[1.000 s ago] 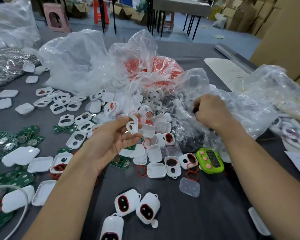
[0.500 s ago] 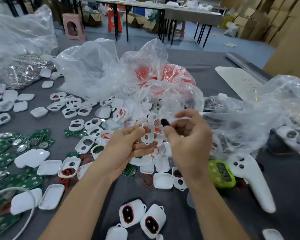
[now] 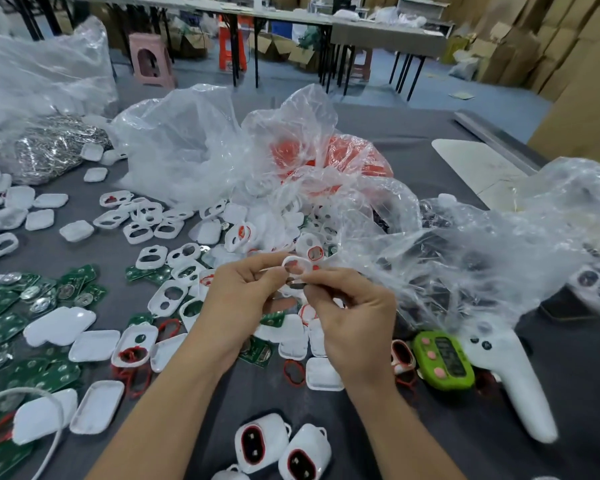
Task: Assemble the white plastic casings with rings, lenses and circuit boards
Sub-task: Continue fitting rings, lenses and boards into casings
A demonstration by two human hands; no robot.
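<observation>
Now my right hand (image 3: 355, 318) has moved beside my left hand (image 3: 241, 299) above the counter (image 3: 586, 410). Left fingers hold the white casing (image 3: 296, 262). Right fingers pinch a small dark lens (image 3: 293, 283) just under it.

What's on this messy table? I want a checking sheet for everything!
Surface: grey table, crowded with parts.
Job's things: held white casing, small dark lens, loose casings, red rings, green circuit boards, finished casings.
Clutter: plastic bags, green timer, white controller.
Grips: left hand holds the held white casing; right hand pinches the lens.
Cables: white cord, possibly a cable.
Surroundings: pink stool, far tables, cardboard boxes.
</observation>
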